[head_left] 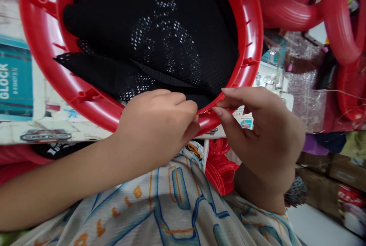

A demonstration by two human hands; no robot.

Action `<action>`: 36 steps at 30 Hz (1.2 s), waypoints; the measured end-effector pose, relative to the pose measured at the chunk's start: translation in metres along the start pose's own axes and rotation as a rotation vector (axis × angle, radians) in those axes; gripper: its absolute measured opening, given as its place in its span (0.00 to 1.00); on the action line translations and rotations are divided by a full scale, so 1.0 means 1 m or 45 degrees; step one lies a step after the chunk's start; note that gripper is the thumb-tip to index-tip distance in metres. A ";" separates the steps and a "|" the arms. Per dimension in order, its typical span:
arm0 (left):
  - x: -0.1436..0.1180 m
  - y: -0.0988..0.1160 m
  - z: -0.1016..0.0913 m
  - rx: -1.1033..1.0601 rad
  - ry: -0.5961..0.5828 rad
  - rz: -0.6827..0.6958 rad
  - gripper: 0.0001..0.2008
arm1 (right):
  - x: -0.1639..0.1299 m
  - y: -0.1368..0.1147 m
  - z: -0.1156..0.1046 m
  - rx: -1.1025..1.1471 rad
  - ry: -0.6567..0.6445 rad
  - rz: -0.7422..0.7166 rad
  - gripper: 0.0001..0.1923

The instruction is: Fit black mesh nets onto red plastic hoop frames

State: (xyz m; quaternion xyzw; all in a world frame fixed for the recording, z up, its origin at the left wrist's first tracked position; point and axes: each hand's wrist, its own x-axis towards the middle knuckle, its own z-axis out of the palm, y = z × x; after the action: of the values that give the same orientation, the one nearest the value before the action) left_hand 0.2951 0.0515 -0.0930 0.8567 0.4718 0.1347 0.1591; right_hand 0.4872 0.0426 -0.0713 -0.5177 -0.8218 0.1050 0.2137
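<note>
- Resting curled against the near rim of one round, glossy red plastic ring (253,44), the left hand (160,120) has its fingertips hidden; I cannot tell whether they are clamped on the rim.
- Just right of it, the right hand (265,139) has thumb and forefinger nearly together at the same rim, a narrow space between the tips; I cannot tell whether they pinch its edge.
- Both hands are at the ring's near side; the rest of it spreads beyond them.
- Black fabric (171,48) with many small holes lies folded inside the ring, just beyond the left hand; the folds hide how many pieces there are.
- At least three curved red plastic pieces (339,21) overlap beyond and to the right of the right hand.
- Crinkled clear plastic wrap (305,82) lies nearer that hand.
- One teal printed panel (15,97) reading "GLOCK" is well left of the left hand.
- One light shirt (177,200), printed blue and orange, shows below both hands.
</note>
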 end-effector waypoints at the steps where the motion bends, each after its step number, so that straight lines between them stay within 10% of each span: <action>1: 0.000 0.000 0.001 0.003 0.013 0.002 0.18 | 0.000 0.000 0.001 -0.002 0.002 0.038 0.16; 10: -0.001 -0.001 -0.001 0.030 0.028 0.055 0.18 | -0.011 -0.003 0.016 0.162 0.171 0.207 0.18; 22: -0.021 -0.054 -0.019 0.105 -0.027 0.588 0.21 | -0.019 -0.028 0.001 0.039 -0.093 0.108 0.11; 36: -0.030 -0.004 -0.008 0.076 0.081 0.086 0.11 | -0.017 -0.035 0.009 0.002 -0.068 0.098 0.13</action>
State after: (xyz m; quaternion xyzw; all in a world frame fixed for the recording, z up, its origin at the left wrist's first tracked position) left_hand 0.2730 0.0293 -0.0896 0.8718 0.4512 0.1529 0.1137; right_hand 0.4613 0.0119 -0.0694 -0.5458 -0.8066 0.1275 0.1877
